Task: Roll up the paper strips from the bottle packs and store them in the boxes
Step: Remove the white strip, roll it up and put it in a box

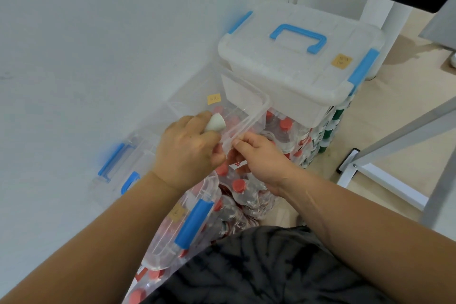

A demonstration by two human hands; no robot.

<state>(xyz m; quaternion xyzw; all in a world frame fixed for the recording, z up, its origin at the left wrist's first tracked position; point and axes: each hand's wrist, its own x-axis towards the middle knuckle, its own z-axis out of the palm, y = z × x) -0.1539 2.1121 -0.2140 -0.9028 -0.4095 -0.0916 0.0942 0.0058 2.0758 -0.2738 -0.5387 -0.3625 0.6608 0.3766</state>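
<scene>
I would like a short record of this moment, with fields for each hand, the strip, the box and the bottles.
left hand: grips a white roll
right hand: pinches the strip
strip: clear, arches up from the hands
bottle packs: red caps, wrapped in clear film
lidded box: closed, blue handle, stands on bottle packs
</scene>
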